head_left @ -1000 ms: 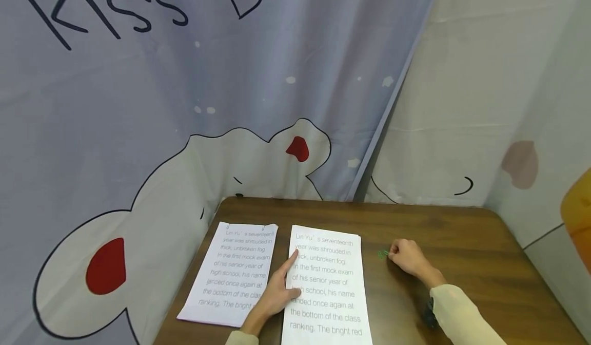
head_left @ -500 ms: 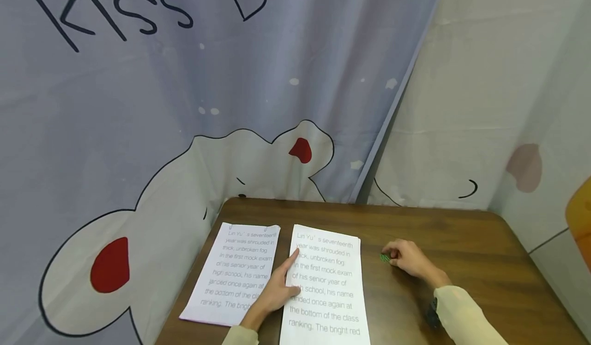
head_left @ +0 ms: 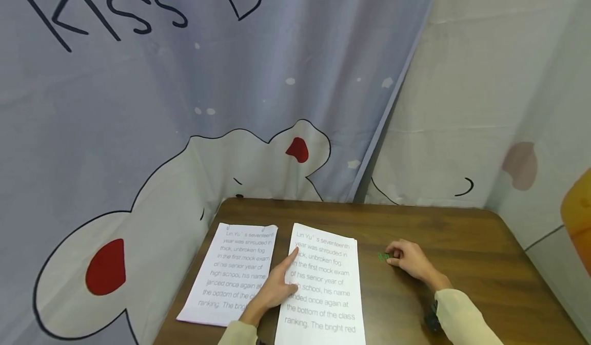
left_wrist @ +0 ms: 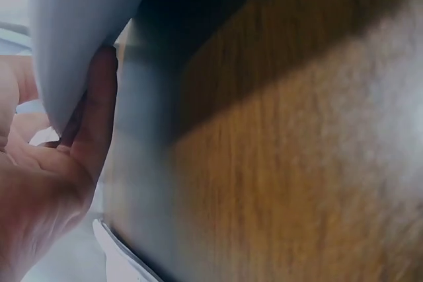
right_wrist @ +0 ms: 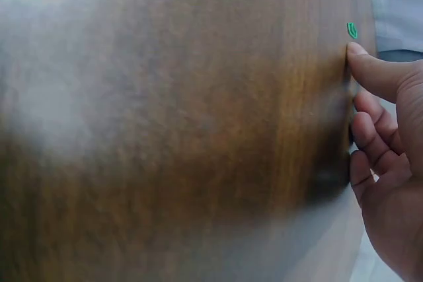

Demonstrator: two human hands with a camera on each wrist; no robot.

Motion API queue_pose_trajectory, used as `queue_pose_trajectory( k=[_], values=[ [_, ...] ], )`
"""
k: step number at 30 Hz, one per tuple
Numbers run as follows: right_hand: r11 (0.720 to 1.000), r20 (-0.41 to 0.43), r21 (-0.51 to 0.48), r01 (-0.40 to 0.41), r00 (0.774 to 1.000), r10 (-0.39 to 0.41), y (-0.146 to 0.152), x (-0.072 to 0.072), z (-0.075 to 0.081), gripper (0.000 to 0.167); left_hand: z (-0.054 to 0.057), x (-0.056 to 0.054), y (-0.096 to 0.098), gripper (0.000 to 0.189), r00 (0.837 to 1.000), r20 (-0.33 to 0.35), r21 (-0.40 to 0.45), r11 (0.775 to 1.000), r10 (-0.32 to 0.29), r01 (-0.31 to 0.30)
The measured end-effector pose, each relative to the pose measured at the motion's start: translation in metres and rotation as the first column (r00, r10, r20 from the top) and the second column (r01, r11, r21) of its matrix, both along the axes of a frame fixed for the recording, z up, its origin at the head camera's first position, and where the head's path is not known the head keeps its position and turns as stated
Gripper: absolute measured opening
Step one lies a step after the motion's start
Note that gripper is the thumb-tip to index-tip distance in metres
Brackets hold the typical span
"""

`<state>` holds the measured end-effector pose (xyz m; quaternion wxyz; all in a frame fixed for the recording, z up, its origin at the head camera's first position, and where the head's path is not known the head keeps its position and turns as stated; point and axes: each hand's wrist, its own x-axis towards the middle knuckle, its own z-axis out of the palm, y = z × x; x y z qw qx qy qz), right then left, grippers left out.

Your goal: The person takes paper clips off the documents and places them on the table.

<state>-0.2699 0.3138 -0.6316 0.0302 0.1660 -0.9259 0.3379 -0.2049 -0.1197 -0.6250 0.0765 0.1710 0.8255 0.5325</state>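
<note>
As held sheets (head_left: pixel 325 288) point away, long axis toward the curtain (head_left: pixel 258 88).

Out of cream fabric sleeves (head_left: pixel 466 314), the bare left hand (head_left: pixel 277 286) gripped with thumb and index finger spread apart; the bare right hand (head_left: pixel 412 259) had its fingers (right_wrist: pixel 373 153) bent.
</note>
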Motion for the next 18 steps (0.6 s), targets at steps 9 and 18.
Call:
queue_pose_trajectory(
  k=[9,18],
  values=[
    [0.997,0.04,-0.067,0.032,0.999,-0.029,0.002,0.0,-0.008,0.017,-0.002,0.0,0.005,0.1,0.995,-0.087,-0.225,0.973,0.039,-0.058],
    [0.994,0.044,-0.097,0.059,0.998,-0.055,0.001,0.003,-0.007,0.018,0.011,0.003,0.017,0.084,0.973,-0.191,-0.519,0.828,0.128,-0.211]
  ],
)
